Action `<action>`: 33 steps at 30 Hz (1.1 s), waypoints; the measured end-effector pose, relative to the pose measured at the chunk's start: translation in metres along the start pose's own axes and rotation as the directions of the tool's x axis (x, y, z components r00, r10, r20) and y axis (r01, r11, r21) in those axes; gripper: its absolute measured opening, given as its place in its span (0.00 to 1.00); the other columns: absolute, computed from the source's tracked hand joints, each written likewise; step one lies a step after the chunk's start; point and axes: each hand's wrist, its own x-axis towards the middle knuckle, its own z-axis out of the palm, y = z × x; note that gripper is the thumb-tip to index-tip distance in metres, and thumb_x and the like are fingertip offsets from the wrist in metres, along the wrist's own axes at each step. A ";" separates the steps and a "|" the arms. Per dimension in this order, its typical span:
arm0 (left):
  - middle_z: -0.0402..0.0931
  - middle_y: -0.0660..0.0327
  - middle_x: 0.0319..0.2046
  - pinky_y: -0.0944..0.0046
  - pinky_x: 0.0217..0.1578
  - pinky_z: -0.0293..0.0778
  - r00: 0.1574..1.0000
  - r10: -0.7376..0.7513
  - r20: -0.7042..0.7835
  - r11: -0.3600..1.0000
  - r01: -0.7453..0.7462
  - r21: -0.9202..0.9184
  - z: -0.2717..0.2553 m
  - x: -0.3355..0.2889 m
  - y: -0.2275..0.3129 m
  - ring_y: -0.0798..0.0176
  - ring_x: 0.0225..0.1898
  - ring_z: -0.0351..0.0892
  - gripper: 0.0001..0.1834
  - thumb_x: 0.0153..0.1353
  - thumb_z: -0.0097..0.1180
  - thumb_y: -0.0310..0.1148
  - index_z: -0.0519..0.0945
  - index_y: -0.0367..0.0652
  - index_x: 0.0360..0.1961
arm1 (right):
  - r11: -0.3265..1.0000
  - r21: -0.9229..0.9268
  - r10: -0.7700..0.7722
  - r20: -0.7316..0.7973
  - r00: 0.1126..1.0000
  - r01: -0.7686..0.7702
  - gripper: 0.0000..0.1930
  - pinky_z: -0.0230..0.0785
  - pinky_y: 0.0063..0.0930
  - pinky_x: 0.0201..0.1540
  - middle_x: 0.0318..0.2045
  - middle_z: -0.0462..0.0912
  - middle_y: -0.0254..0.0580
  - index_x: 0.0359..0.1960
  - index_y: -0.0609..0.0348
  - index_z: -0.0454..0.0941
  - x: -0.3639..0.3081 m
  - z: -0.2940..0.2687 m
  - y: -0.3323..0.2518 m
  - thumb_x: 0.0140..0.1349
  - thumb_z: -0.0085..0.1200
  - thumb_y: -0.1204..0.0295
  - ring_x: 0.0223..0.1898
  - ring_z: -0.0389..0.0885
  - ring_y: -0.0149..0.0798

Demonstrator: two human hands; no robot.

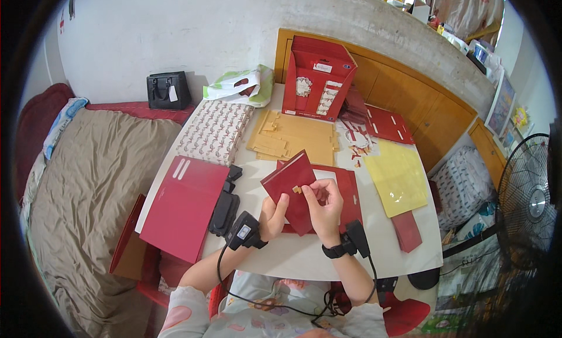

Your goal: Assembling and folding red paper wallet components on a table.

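Note:
Over the near middle of the white table, my left hand (272, 218) is closed on a dark red folded cardboard piece (293, 177), held up at a tilt with the thumb on its face. My right hand (325, 206) pinches a small tan piece (297, 190) between thumb and forefinger, against the red cardboard; its exact kind is too small to tell. Beneath both hands lies another flat red cardboard sheet (349, 191), partly hidden. Both wrists wear black straps with dark boxes and cables.
The white table (386, 262) carries tan cardboard sheets (301, 140), a red display box (319, 83), a yellow sheet (398, 183), a large red panel (184, 206) and a patterned stack (213, 130). Right stands a fan (535, 206); left, a bed (88, 191).

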 end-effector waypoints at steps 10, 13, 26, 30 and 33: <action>0.71 0.58 0.43 0.66 0.44 0.65 0.996 -0.023 0.081 0.999 0.019 0.049 -0.003 0.002 0.007 0.66 0.43 0.69 0.18 0.64 0.33 0.35 0.67 0.34 0.48 | 0.812 -0.327 -0.455 0.165 0.875 0.484 0.12 0.70 0.21 0.29 0.30 0.73 0.42 0.34 0.62 0.73 0.000 0.002 -0.008 0.46 0.56 0.84 0.28 0.74 0.34; 0.71 0.59 0.41 0.68 0.39 0.67 0.996 -0.009 0.086 0.997 0.003 0.077 -0.004 0.001 0.004 0.68 0.39 0.70 0.18 0.64 0.33 0.35 0.67 0.34 0.48 | 0.822 -0.304 -0.462 0.141 0.876 0.482 0.11 0.70 0.21 0.28 0.29 0.73 0.42 0.32 0.63 0.73 -0.001 0.003 -0.007 0.46 0.55 0.85 0.27 0.75 0.34; 0.72 0.60 0.39 0.76 0.21 0.67 0.996 0.046 0.079 0.986 -0.058 0.159 -0.004 0.001 0.001 0.73 0.30 0.71 0.19 0.64 0.33 0.37 0.67 0.35 0.48 | 0.782 -0.337 -0.523 0.105 0.846 0.525 0.09 0.66 0.24 0.23 0.25 0.73 0.41 0.27 0.61 0.70 -0.003 0.005 -0.006 0.45 0.56 0.84 0.24 0.74 0.38; 0.71 0.59 0.40 0.75 0.25 0.70 0.971 0.222 0.090 0.943 -0.238 0.233 -0.004 0.006 -0.003 0.71 0.32 0.72 0.19 0.64 0.33 0.38 0.67 0.35 0.48 | 0.791 -0.332 -0.509 0.111 0.854 0.514 0.09 0.65 0.24 0.22 0.25 0.73 0.41 0.27 0.60 0.69 -0.003 0.005 -0.005 0.45 0.55 0.84 0.24 0.74 0.37; 0.75 0.52 0.35 0.63 0.38 0.68 0.999 -0.048 0.013 0.995 0.047 0.090 0.002 0.002 0.008 0.61 0.36 0.74 0.16 0.63 0.35 0.34 0.70 0.32 0.43 | 0.778 -0.328 -0.521 0.138 0.842 0.535 0.09 0.65 0.24 0.23 0.25 0.72 0.41 0.27 0.60 0.69 -0.001 0.001 -0.005 0.46 0.54 0.84 0.23 0.73 0.37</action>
